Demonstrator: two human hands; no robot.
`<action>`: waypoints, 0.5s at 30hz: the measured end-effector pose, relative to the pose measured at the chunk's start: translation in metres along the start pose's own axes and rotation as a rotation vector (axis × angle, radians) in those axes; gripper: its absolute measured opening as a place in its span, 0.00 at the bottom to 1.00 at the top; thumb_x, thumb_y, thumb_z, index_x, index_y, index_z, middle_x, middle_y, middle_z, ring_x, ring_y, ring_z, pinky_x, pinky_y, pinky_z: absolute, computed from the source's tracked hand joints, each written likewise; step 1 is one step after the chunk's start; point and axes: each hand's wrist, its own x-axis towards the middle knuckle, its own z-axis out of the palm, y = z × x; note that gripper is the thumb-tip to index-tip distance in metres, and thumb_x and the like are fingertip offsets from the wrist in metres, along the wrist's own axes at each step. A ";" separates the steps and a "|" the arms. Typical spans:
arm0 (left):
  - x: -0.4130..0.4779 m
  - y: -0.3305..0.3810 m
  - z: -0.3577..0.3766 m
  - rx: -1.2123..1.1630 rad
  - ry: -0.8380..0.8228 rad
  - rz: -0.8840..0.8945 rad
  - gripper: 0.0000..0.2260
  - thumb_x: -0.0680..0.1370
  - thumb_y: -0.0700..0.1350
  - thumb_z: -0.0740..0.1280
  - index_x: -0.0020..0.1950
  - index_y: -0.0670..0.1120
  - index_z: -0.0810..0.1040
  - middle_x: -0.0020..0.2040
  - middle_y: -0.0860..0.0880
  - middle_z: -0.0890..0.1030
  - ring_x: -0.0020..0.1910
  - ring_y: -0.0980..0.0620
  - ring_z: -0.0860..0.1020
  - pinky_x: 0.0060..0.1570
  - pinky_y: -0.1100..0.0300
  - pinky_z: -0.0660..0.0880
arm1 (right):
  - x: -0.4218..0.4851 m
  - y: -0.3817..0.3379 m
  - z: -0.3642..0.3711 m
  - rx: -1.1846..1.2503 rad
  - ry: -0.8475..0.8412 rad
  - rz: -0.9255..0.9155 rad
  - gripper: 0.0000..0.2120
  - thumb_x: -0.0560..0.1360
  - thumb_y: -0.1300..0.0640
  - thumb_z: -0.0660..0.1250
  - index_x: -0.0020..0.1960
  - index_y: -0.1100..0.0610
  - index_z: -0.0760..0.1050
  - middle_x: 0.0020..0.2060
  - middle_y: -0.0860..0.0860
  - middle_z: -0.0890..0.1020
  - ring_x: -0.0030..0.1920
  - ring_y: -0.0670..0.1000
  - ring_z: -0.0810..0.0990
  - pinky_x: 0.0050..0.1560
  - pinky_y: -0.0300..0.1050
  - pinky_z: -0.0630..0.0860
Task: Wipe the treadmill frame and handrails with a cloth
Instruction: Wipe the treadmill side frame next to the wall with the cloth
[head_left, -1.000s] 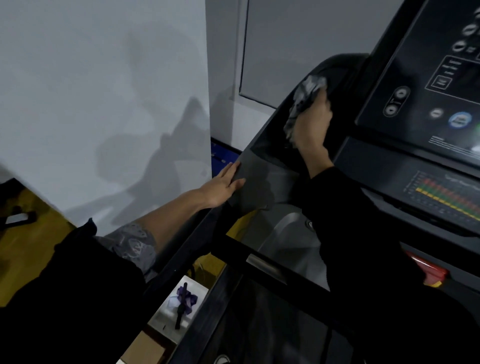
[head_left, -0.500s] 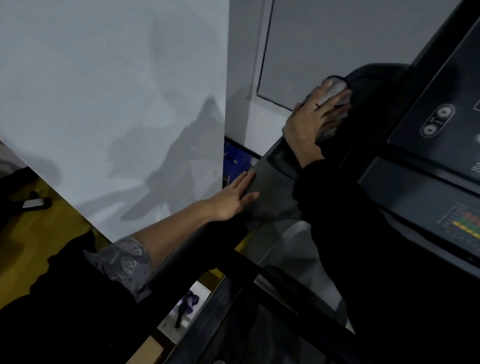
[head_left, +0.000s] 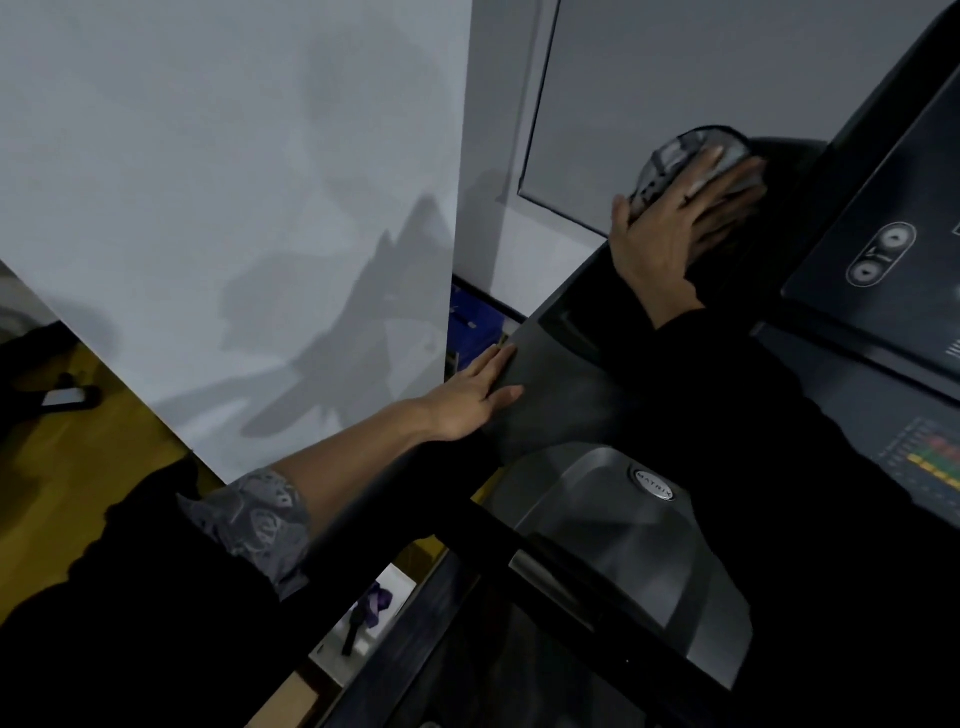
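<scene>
Right hand (head_left: 670, 234): bunched grip of a second ago now flattened. Fingers (head_left: 727, 179) spread straight, pressing cloth (head_left: 667, 156) onto rounded frame corner (head_left: 789, 156) beside console (head_left: 883, 249). Left hand (head_left: 467, 397) unmoved, flat on side panel (head_left: 556, 384). Corner pass underway; handrails probably pending.

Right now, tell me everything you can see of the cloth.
The cloth is a soft grey fabric with a darker mottled pattern on its left side, bunched into a crumpled wad. It sits on the rounded black upper corner of the treadmill frame, left of the console. The right hand presses on it with spread, straight fingers, covering its lower right part. The left hand is apart from it, flat on the frame lower down. Its underside is hidden.
</scene>
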 end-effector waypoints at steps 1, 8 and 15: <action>0.000 0.000 0.000 -0.004 0.000 -0.001 0.29 0.81 0.56 0.52 0.76 0.52 0.40 0.78 0.49 0.42 0.76 0.48 0.46 0.74 0.47 0.49 | -0.008 -0.001 0.003 0.007 -0.033 0.010 0.43 0.73 0.40 0.56 0.76 0.65 0.44 0.73 0.70 0.46 0.73 0.72 0.45 0.72 0.62 0.43; 0.005 -0.005 0.001 0.000 -0.003 -0.005 0.29 0.81 0.56 0.52 0.76 0.54 0.40 0.78 0.50 0.41 0.76 0.48 0.45 0.74 0.47 0.47 | -0.065 -0.018 0.032 0.234 -0.329 0.144 0.40 0.79 0.45 0.56 0.75 0.65 0.35 0.74 0.66 0.36 0.73 0.69 0.39 0.72 0.60 0.44; 0.006 -0.005 0.002 0.016 -0.018 0.005 0.29 0.81 0.57 0.51 0.76 0.53 0.39 0.78 0.50 0.41 0.76 0.48 0.45 0.75 0.50 0.46 | -0.076 -0.007 0.017 0.242 -0.670 0.145 0.33 0.82 0.48 0.49 0.76 0.63 0.35 0.73 0.67 0.37 0.74 0.68 0.42 0.73 0.58 0.46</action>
